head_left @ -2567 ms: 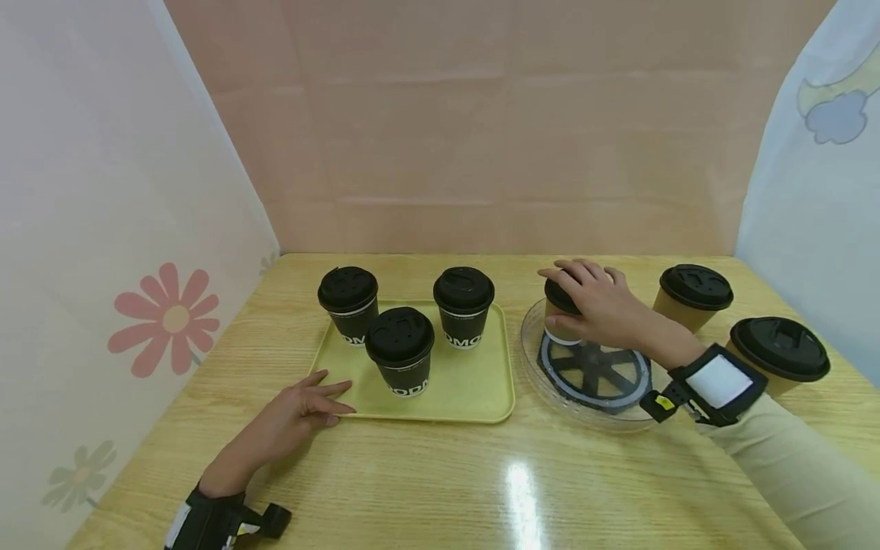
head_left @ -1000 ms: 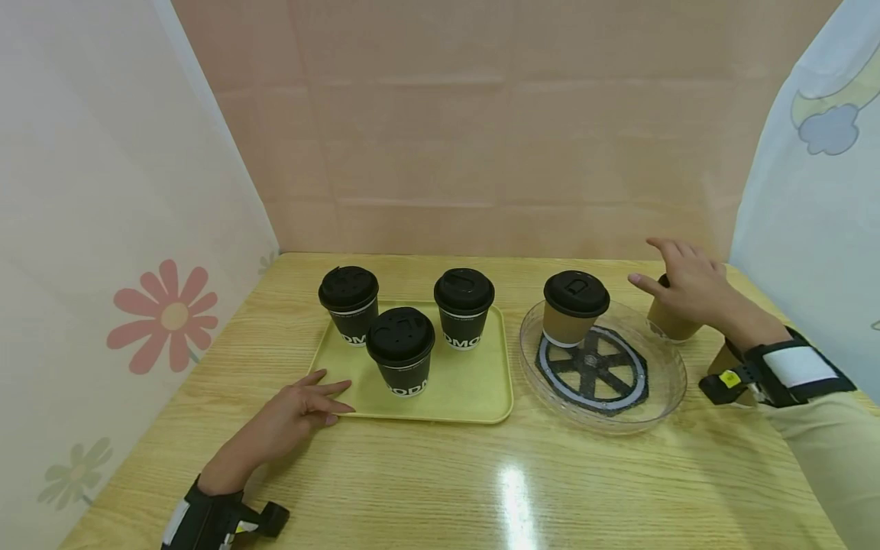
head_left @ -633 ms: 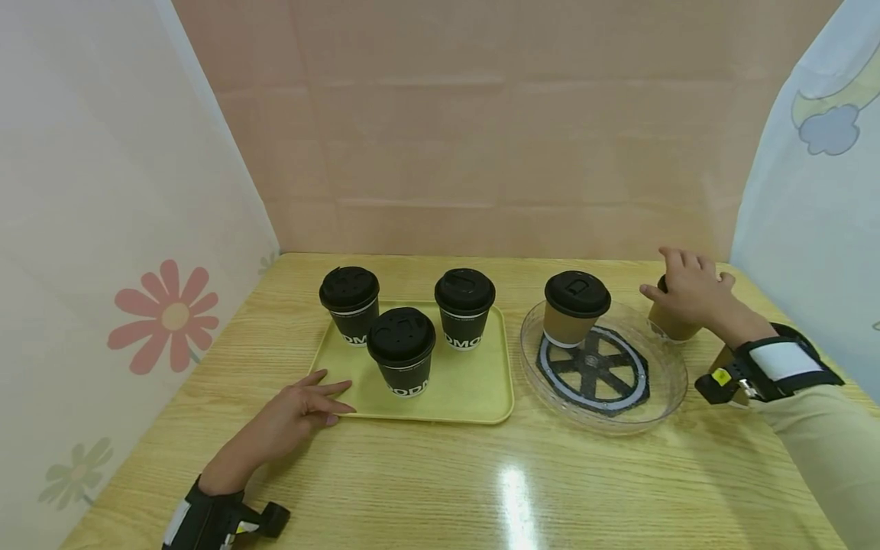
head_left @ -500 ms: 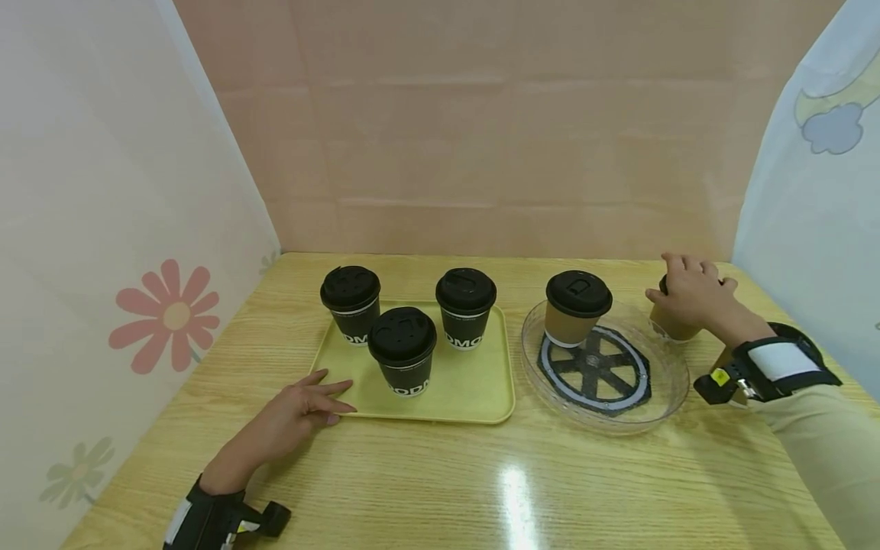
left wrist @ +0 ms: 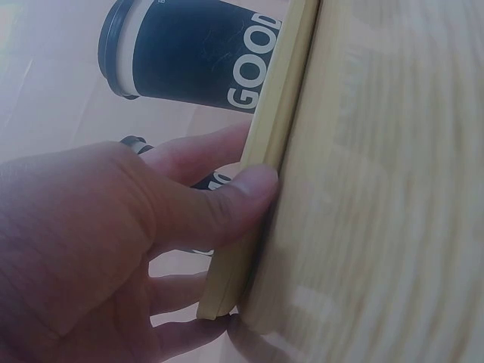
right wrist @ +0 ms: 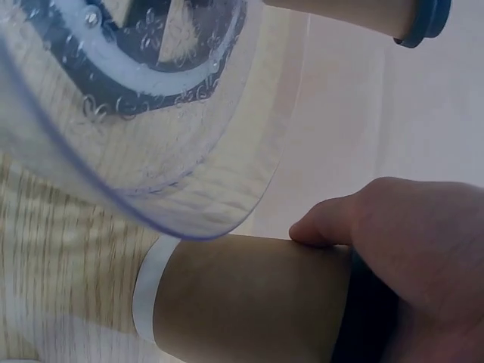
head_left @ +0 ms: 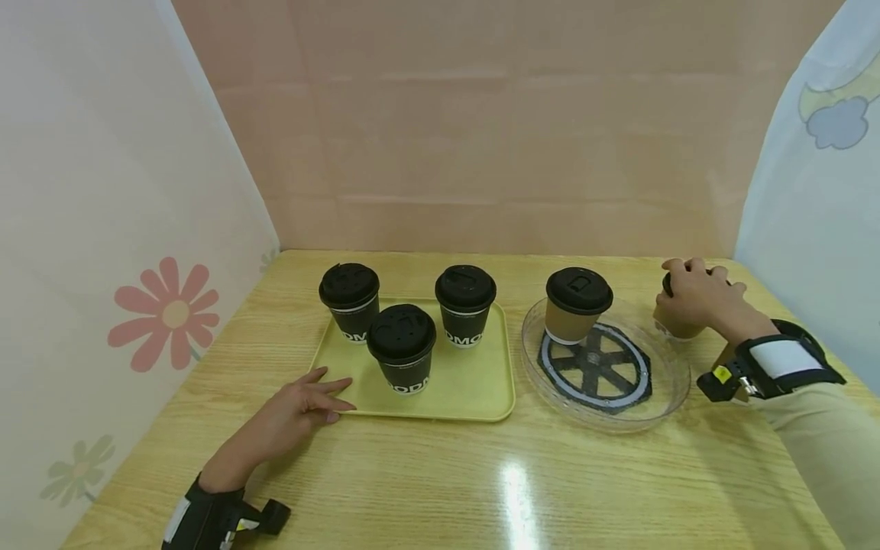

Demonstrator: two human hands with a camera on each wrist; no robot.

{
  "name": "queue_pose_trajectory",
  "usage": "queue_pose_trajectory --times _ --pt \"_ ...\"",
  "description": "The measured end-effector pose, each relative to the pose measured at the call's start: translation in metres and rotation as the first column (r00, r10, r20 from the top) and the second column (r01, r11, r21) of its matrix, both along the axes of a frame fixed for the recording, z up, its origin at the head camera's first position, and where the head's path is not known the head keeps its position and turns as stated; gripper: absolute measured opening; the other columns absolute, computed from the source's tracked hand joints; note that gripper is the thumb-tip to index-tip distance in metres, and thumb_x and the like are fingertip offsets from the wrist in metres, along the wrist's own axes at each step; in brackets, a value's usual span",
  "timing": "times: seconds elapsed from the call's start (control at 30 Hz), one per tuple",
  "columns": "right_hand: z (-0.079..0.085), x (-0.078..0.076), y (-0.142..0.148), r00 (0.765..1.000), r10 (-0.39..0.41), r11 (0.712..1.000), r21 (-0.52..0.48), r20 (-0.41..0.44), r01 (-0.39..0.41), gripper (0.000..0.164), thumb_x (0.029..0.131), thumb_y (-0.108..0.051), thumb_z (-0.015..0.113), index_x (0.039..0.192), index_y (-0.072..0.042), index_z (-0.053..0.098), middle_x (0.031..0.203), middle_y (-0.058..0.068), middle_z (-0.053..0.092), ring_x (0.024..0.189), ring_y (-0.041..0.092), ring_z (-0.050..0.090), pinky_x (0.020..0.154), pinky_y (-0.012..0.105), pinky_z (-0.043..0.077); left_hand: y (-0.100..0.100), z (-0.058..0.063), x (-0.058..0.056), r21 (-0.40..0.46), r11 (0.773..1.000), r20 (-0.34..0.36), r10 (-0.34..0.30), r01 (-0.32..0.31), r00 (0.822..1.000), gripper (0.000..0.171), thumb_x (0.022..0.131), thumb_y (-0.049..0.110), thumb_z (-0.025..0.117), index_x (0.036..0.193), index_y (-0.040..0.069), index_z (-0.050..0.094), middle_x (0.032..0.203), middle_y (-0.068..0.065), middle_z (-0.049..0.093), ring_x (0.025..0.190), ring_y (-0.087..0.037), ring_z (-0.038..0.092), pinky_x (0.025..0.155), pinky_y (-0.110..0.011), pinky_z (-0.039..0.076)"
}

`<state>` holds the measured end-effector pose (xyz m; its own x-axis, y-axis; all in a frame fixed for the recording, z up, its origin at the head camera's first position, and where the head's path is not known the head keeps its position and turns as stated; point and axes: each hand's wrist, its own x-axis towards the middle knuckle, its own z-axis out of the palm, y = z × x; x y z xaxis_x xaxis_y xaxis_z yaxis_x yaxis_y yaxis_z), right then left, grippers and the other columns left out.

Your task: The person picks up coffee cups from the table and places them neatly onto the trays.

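My right hand [head_left: 708, 302] grips a brown paper coffee cup [right wrist: 249, 295] at the back right. Its thumb presses the cup's side just under the black lid, while the fingers curl over the lid and partly hide it. My left hand [head_left: 299, 412] holds the front left corner of a yellow tray [head_left: 474, 393], thumb against the outer edge and fingers over the rim. On that tray stand three black lidded cups [head_left: 406, 374], upright. Another brown lidded cup [head_left: 571, 321] stands in a round clear dish [head_left: 670, 397], towards its back left.
A dark spoked wheel-shaped piece [head_left: 594, 370] lies within the clear dish. One more brown cup [head_left: 726, 357] is mostly hidden behind my right wrist. A wooden table [head_left: 426, 481] carries everything. Cloth screens [head_left: 440, 153] stand at the back and both sides.
My right hand left the brown cup in the clear dish, moved right to the other brown cup and closed its fingers over that lid. My left hand stayed at the tray.
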<state>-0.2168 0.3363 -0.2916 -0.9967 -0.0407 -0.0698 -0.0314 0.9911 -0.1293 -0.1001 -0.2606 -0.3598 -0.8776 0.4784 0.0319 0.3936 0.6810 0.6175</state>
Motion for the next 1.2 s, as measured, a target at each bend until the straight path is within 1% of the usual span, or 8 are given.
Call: queue_pose_trajectory --times 0.17,0.3,0.47,0.6,0.77,1.0,1.2 --pt "-0.001 0.0 -0.001 1.0 0.0 1.0 -0.004 0.003 0.0 0.054 0.097 -0.028 0.044 0.136 0.005 0.027 0.13 0.044 0.021 0.106 0.068 0.024 0.076 0.08 0.024 0.0 0.001 0.001 -0.006 1.0 -0.002 -0.003 0.003 1.0 0.03 0.087 0.001 0.065 0.108 0.019 0.077 0.141 -0.017 0.054 0.139 -0.06 0.023 0.105 -0.074 0.025" --pt "0.0 0.001 -0.005 1.0 -0.009 1.0 -0.007 0.005 0.009 0.05 0.097 -0.028 0.046 0.131 0.005 0.03 0.127 0.043 0.023 0.105 0.067 0.025 0.078 0.082 0.023 0.001 0.004 0.0 -0.011 1.0 -0.016 -0.016 0.015 1.0 0.027 0.088 0.004 0.066 0.107 0.018 0.077 0.14 -0.018 0.055 0.137 -0.061 0.025 0.104 -0.074 0.027" --pt "-0.001 -0.001 -0.007 1.0 -0.006 1.0 -0.009 0.007 0.007 0.046 0.097 -0.027 0.044 0.13 0.003 0.032 0.127 0.042 0.024 0.103 0.063 0.026 0.077 0.08 0.024 -0.001 0.004 0.002 -0.013 1.0 -0.034 -0.015 0.014 0.999 0.026 0.087 0.005 0.066 0.107 0.019 0.077 0.139 -0.018 0.056 0.136 -0.061 0.027 0.103 -0.074 0.028" --pt "0.0 0.0 -0.006 1.0 -0.011 1.0 -0.014 0.01 0.011 0.044 0.097 -0.026 0.043 0.129 0.002 0.033 0.127 0.041 0.023 0.101 0.062 0.027 0.077 0.08 0.023 -0.001 0.003 0.002 -0.005 1.0 -0.019 -0.003 0.003 1.0 0.028 0.087 0.004 0.066 0.107 0.02 0.077 0.139 -0.017 0.056 0.137 -0.06 0.026 0.104 -0.074 0.027" --pt "0.004 0.002 -0.004 1.0 -0.001 1.0 -0.025 0.017 0.002 0.04 0.096 -0.024 0.042 0.128 0.0 0.033 0.127 0.041 0.023 0.099 0.06 0.027 0.074 0.077 0.024 0.0 0.002 0.002 -0.002 1.0 -0.021 -0.003 0.003 1.0 0.028 0.086 0.004 0.066 0.106 0.021 0.077 0.139 -0.017 0.056 0.137 -0.06 0.026 0.104 -0.075 0.027" --pt "0.005 0.009 -0.001 0.999 0.021 0.999 -0.048 0.041 -0.019 0.039 0.094 -0.019 0.037 0.128 -0.001 0.032 0.126 0.042 0.022 0.094 0.057 0.027 0.068 0.07 0.025 0.001 0.002 0.007 0.028 1.0 0.041 0.007 -0.008 0.999 0.027 0.087 0.006 0.066 0.106 0.022 0.077 0.139 -0.017 0.056 0.139 -0.059 0.023 0.104 -0.075 0.024" --pt "0.002 0.013 -0.001 1.0 0.015 0.999 -0.039 0.018 -0.014 0.039 0.094 -0.02 0.037 0.129 -0.002 0.031 0.124 0.042 0.024 0.094 0.058 0.028 0.067 0.07 0.027 -0.002 0.002 0.009 0.039 0.999 0.045 0.001 -0.003 0.999 0.025 0.088 0.009 0.066 0.106 0.022 0.077 0.14 -0.017 0.055 0.139 -0.059 0.022 0.104 -0.076 0.024"
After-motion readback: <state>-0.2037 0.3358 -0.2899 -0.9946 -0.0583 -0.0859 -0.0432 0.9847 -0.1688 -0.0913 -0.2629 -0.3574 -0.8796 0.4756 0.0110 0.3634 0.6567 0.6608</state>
